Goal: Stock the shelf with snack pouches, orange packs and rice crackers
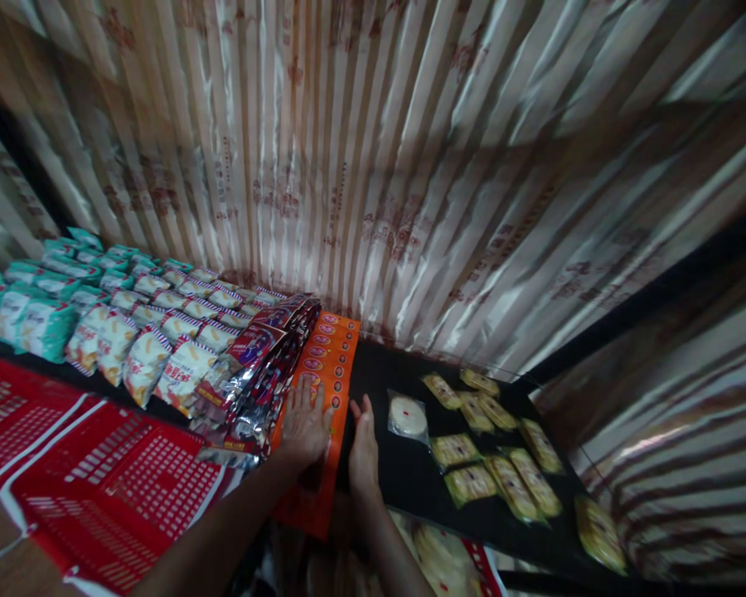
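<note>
My left hand lies flat, fingers spread, on an orange strip of printed packets that runs from the back of the black shelf down over its front edge. Just right of the strip, my right hand stands on edge with its fingers stretched out, holding nothing. Left of the strip is a pile of shiny dark-red and silver packets. To the right of my right hand, a round white cake in a clear wrapper rests on the shelf.
Several yellow wrapped pastries lie on the right of the black shelf. White snack bags and green bags stand in rows at left. Red baskets hang below. Pleated printed sheeting covers the back wall.
</note>
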`<state>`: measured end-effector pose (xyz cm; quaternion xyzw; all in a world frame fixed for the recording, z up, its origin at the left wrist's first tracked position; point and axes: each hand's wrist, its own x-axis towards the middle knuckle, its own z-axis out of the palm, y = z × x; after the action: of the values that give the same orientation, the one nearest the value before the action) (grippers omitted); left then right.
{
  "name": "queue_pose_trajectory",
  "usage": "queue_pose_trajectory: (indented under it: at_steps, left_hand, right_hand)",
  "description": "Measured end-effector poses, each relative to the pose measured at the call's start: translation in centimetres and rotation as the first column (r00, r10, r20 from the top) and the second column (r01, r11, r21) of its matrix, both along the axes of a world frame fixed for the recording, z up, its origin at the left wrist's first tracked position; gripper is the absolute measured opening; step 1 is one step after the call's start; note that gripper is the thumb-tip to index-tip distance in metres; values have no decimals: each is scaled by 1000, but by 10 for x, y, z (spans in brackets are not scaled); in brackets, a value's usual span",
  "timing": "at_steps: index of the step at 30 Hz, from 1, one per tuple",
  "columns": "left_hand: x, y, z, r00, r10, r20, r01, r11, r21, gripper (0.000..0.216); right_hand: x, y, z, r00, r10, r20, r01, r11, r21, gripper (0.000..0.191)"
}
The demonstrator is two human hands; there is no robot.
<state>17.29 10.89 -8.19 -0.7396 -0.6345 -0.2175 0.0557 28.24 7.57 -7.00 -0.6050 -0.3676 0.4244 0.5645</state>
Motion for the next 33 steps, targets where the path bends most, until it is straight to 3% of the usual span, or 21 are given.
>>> queue_pose_trajectory:
  at_steps: [8,18,28,30,33]
  left_hand:
    - [-1,-3,11,1000,-10,-10,10,1000,-12,50]
    - [-2,-34,6,998,-59,5,58,995,87,49]
    - [-9,-32,0,998,-49,39,47,997,67,46]
    - [-8,-32,1,998,-46,36,44,997,59,46]
    - [-7,-30,3,998,-50,30,49,998,49,47]
  right_hand:
    - [-3,-8,4,987,32,158,-32,999,-3,81]
    - [-3,-6,-4,967,50,249,-60,998,31,79]
    - [-5,-5,-6,958,48,284,-66,996,54,78]
    - [-5,-5,-5,966,38,256,-52,998,47,78]
    - [-3,-3,-3,996,29,85,-30,1000,6,80]
